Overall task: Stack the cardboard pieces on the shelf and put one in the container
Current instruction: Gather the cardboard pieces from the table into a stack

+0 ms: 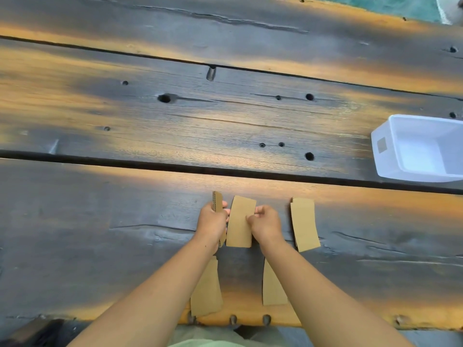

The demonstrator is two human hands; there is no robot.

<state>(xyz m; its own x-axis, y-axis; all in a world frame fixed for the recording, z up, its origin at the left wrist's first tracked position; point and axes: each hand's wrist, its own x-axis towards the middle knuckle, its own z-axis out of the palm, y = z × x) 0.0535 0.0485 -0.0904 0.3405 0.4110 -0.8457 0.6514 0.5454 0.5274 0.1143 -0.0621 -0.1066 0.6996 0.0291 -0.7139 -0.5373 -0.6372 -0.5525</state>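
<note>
Several brown cardboard pieces lie on the dark wooden planks. My left hand (213, 220) grips one cardboard piece (217, 201) held on edge, nearly upright. My right hand (264, 222) pinches the right edge of a middle cardboard piece (239, 221) that lies flat beside it. A small stack of cardboard (304, 224) rests to the right, apart from my hands. Two more pieces sit near the front edge, one (206, 291) under my left forearm and one (271, 286) under my right forearm. The white container (385, 146) stands empty at the far right.
The surface is wide, weathered planks with gaps (175, 166), knots and holes. The front edge (250, 321) runs just below the near cardboard pieces. A teal surface (400, 6) shows at the top right corner.
</note>
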